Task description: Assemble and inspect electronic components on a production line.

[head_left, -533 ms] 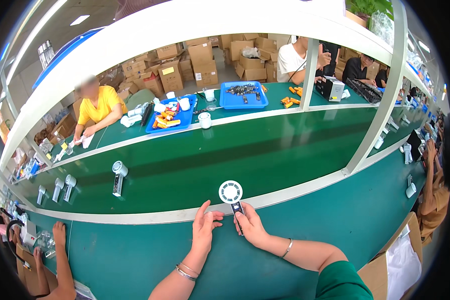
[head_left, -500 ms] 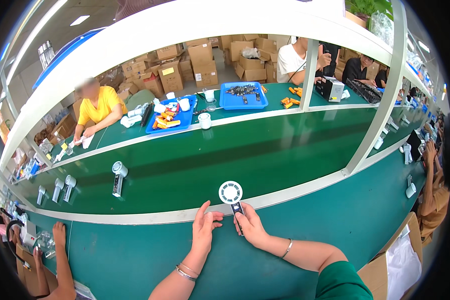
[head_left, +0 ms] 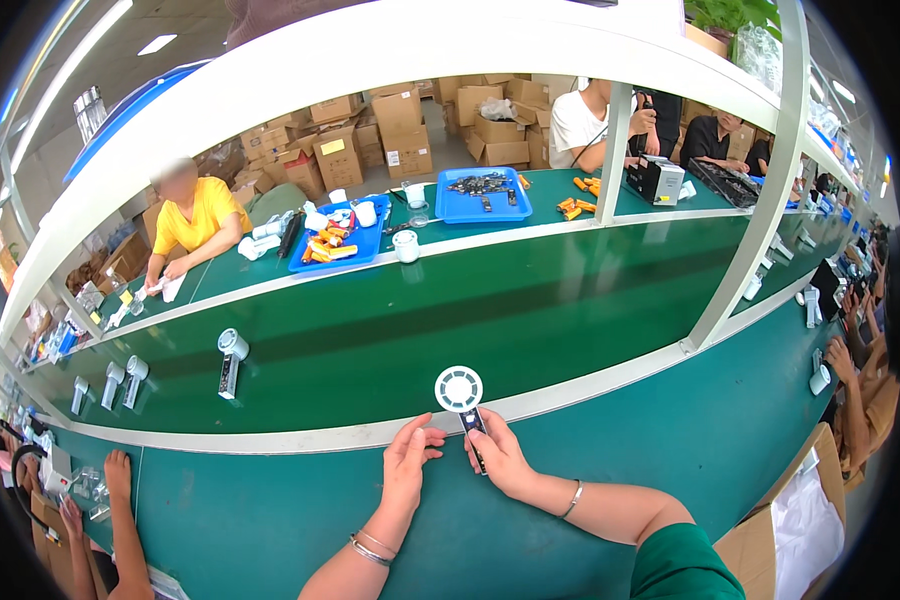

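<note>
My right hand [head_left: 500, 452] is wrapped round the handle of a small handheld fan [head_left: 459, 389], its round white head held up over the rail at the conveyor's near edge. The open front of the handle shows a dark circuit board, with my thumb lying on it. Just left of the handle, my left hand [head_left: 411, 455] holds nothing, its fingers apart and slightly curled. Further left on the green conveyor belt [head_left: 370, 330] lie several similar fans, the closest being a white-headed fan [head_left: 232, 360].
Across the belt are a blue tray [head_left: 485, 196] of dark small parts and a blue tray [head_left: 335, 250] with orange battery cells. A metal post [head_left: 750, 210] stands right of the middle. A cardboard box [head_left: 805, 520] sits at lower right; co-workers' arms are at both sides.
The view has shifted slightly. My left hand's fingers have lowered and curled a little; the fan stays in my right hand. At the right, a co-worker's hands have moved.
</note>
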